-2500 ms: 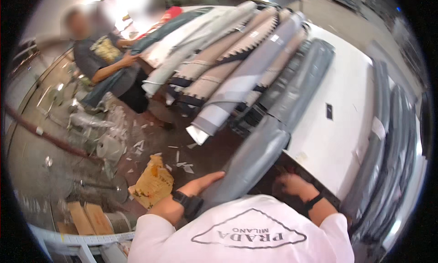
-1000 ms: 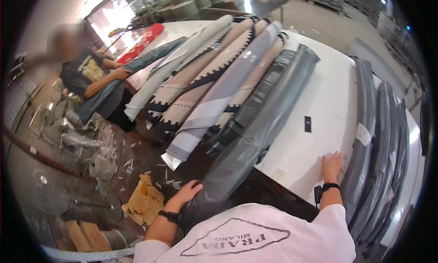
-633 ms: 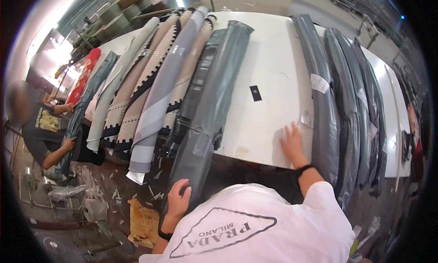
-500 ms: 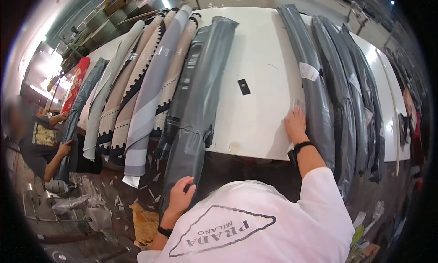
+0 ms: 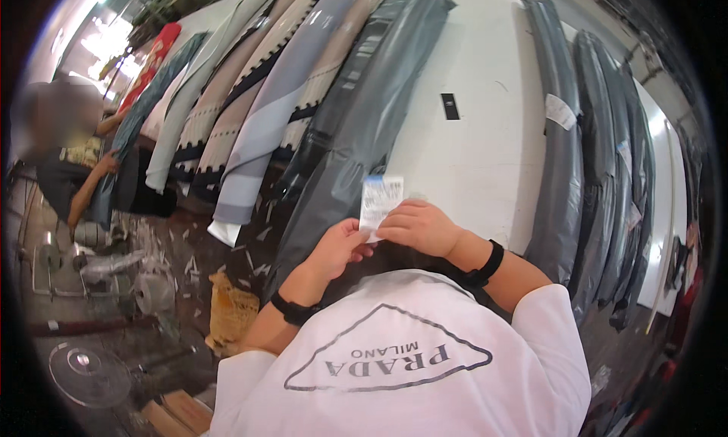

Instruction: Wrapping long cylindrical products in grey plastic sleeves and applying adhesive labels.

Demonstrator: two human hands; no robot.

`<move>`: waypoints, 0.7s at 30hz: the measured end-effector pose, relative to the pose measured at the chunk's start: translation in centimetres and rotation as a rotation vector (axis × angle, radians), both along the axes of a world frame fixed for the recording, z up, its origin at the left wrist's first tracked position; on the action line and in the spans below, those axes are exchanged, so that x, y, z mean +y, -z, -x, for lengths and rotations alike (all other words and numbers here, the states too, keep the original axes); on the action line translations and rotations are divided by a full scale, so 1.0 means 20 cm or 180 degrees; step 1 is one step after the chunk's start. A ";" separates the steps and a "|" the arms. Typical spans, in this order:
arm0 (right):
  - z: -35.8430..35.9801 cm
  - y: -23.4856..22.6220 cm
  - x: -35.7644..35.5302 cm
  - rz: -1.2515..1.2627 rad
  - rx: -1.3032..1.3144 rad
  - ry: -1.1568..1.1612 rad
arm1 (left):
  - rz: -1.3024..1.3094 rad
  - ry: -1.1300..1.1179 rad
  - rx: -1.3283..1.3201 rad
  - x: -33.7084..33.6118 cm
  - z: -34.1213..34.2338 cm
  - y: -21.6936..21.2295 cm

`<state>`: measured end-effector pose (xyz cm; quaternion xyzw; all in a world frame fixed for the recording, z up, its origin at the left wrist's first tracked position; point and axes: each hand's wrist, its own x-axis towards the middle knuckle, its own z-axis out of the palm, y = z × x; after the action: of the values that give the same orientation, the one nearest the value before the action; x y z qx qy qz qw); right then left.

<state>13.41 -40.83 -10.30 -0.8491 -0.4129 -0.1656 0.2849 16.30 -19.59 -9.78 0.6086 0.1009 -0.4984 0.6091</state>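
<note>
White bench [image 5: 485, 65] lined with rolls [image 5: 282, 112]; label [image 5: 381, 197] held mid-frame.
Since moments ago, the right hand [image 5: 421, 228] has been lifted off the bench and the left hand [image 5: 332, 252] off the grey roll [image 5: 383, 103]; both are thus occupied by the label, its lower end pinched in nearly closed fingers [image 5: 391, 228]. Its blue-headed print cannot be read; outlined lettering is borne by the shirt [image 5: 402, 361].

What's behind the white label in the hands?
Past the white label's left edge, a grey plastic-wrapped roll shows; past its upper right, the white tabletop. Whatever lies directly behind the label, or its lower end behind the fingers, is covered.
</note>
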 end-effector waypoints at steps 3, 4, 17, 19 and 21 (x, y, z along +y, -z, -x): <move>-0.01 -0.02 0.08 -0.0549 0.0188 0.0414 | 0.0372 -0.0808 -0.1262 0.05 0.05 0.04; -0.01 -0.02 0.12 -0.0938 0.0279 0.0952 | 0.0351 -0.0907 -0.1257 0.06 0.06 0.04; -0.07 -0.06 0.33 -0.2000 0.2529 0.0934 | 0.0211 -0.1372 -0.1271 0.14 0.11 0.02; -0.08 -0.06 0.34 -0.1991 0.2578 0.0919 | 0.0262 -0.1438 -0.1323 0.15 0.12 0.02; -0.08 -0.04 0.35 -0.2068 0.2474 0.0849 | 0.0309 -0.1492 -0.1341 0.16 0.12 0.03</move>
<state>15.09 -33.92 -9.44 -0.7609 -0.0923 0.0074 0.6422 13.82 -16.40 -10.32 0.6289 0.0861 -0.2117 0.7432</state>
